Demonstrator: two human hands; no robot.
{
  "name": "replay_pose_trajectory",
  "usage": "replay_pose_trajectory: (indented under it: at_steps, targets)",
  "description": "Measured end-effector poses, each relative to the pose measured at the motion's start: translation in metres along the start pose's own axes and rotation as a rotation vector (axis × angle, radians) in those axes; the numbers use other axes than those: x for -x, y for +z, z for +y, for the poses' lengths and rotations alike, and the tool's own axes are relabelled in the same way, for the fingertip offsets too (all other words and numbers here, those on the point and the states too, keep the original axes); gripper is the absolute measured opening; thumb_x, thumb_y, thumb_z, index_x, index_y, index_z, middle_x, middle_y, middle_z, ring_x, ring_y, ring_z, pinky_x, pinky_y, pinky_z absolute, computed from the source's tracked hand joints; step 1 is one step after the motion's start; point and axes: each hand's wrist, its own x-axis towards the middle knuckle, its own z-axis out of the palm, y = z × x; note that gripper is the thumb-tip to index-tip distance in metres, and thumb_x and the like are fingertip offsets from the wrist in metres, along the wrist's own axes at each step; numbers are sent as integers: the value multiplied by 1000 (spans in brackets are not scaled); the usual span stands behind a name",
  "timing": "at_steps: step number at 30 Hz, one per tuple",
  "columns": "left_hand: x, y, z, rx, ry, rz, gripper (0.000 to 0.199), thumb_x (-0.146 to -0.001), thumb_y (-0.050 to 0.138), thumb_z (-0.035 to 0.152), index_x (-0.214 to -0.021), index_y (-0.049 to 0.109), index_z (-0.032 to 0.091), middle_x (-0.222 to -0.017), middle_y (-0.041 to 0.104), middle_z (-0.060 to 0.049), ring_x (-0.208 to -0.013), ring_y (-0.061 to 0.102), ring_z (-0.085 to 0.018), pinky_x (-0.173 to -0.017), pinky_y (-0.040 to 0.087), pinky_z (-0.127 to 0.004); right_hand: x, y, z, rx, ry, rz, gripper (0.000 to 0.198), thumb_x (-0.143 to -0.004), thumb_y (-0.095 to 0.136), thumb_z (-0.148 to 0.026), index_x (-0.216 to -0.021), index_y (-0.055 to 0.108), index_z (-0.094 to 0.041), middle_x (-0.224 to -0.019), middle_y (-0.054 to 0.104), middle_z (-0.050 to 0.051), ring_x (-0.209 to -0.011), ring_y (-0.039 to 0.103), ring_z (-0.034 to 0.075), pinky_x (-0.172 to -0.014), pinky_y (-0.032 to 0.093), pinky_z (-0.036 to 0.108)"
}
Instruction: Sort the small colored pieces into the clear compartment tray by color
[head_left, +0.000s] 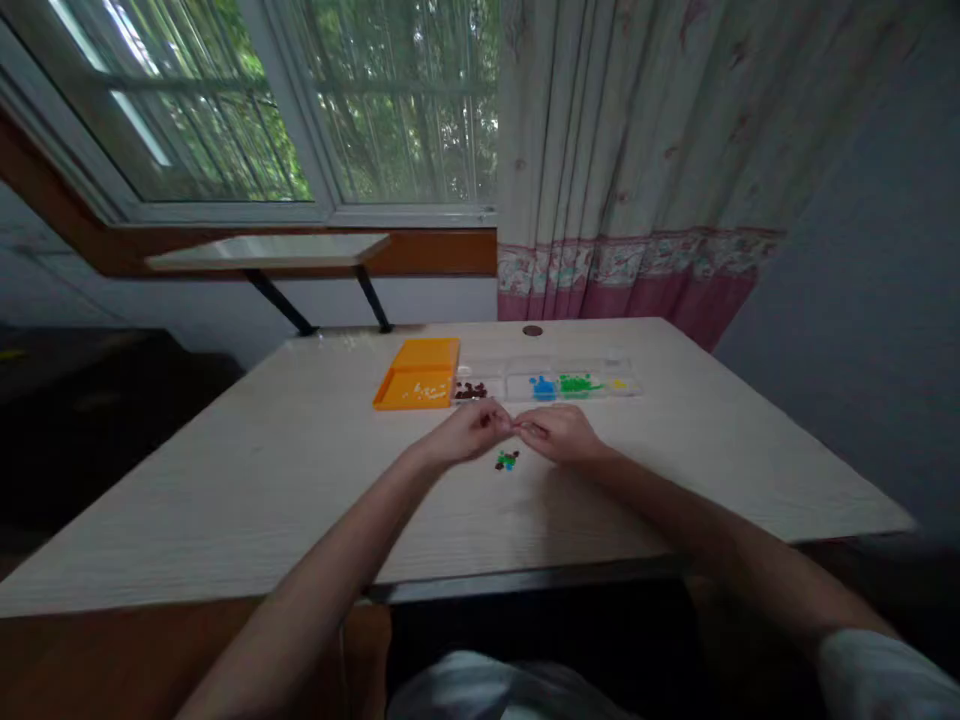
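Note:
My left hand (474, 430) and my right hand (559, 432) meet fingertip to fingertip above the table, both closed in a pinch. Whatever lies between the fingers is too small to make out. Just below them on the tabletop lies a small cluster of green, brown and blue beads (507, 460). Behind the hands stands a clear compartment box (491, 385), its sections holding brown beads (471, 390), blue beads (543, 388), green beads (576, 385) and a few yellow beads (619, 384). Left of it, an open orange case (416, 353) has small white pieces (427, 390) inside.
The pale wooden table (300, 480) spans the view, its front edge close to my body. A dark round disc (532, 330) lies near the back edge. A small raised shelf (277, 250) on black legs stands at the back left, beneath the window. A curtain (637, 180) hangs behind.

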Motion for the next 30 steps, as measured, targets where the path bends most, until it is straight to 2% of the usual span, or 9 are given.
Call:
replay_pose_trajectory:
  at_steps: [9, 14, 23, 27, 30]
  targets:
    - [0, -4, 5, -54, -19, -1, 29, -75, 57, 39, -71, 59, 10, -68, 56, -2, -62, 48, -9, -56, 36, -20, -3, -4, -3, 10, -2, -22, 17, -80, 52, -28, -79, 67, -21, -57, 65, -2, -51, 55, 9, -57, 36, 21]
    - [-1, -4, 0, -38, -59, 25, 27, -72, 61, 37, -73, 60, 10, -66, 55, -1, -58, 46, -7, -52, 34, -17, -4, -8, -4, 20, -42, -45, 19, -80, 50, -27, -78, 68, -20, -55, 63, -2, -50, 53, 9, -56, 34, 22]
    - [-1, -5, 5, -71, -62, -1, 26, -70, 63, 35, -67, 62, 9, -65, 58, -3, -61, 49, -9, -55, 38, -20, -5, -9, -7, 2, -95, -27, 20, -80, 50, -26, -72, 67, -20, -54, 62, -3, -47, 50, 8, -54, 32, 22]
    - [0, -6, 8, -78, -73, -11, 27, -70, 62, 36, -71, 62, 9, -64, 57, -1, -58, 47, -8, -53, 36, -18, -5, -9, -4, -19, -69, -41, 19, -79, 50, -25, -74, 68, -20, -54, 62, -2, -48, 51, 8, -55, 34, 21]
    - [1, -9, 10, -119, -55, 12, 27, -75, 56, 36, -75, 61, 9, -66, 57, -2, -57, 47, -8, -51, 35, -18, -5, -12, 2, -79, 12, -25, 19, -80, 52, -27, -77, 68, -19, -54, 61, -1, -50, 52, 9, -55, 37, 20]
